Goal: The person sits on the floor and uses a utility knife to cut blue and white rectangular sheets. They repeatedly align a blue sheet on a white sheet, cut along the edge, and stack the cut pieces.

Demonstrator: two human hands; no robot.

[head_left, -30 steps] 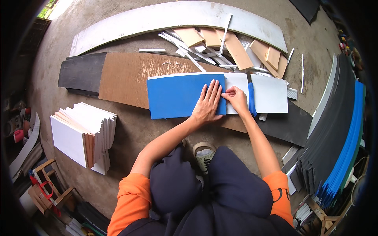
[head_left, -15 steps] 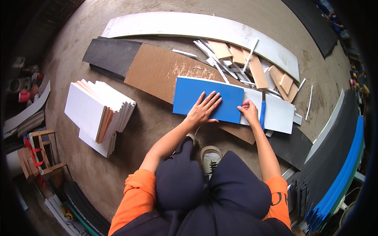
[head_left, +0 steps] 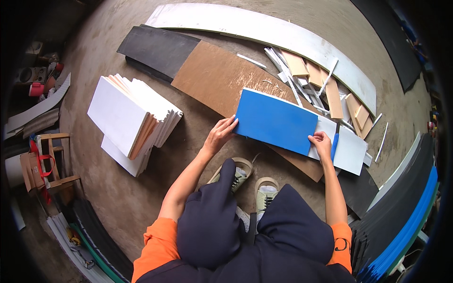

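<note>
The blue panel (head_left: 277, 120) lies across a brown board (head_left: 222, 75), overlapping a white sheet (head_left: 351, 151); the right hand (head_left: 322, 143) pinches its right edge near the lower corner, while the left hand's (head_left: 221, 134) fingertips meet its left edge, grip not determinable. The concrete floor (head_left: 89, 52) bears a stack of white panels (head_left: 118, 118) at left and wooden offcuts (head_left: 334, 99) beyond the board, with blue sheets (head_left: 410, 226) piled at right.

Left grip (head_left: 220, 136) moved off face of blue panel (head_left: 277, 121), now at its left edge.
</note>
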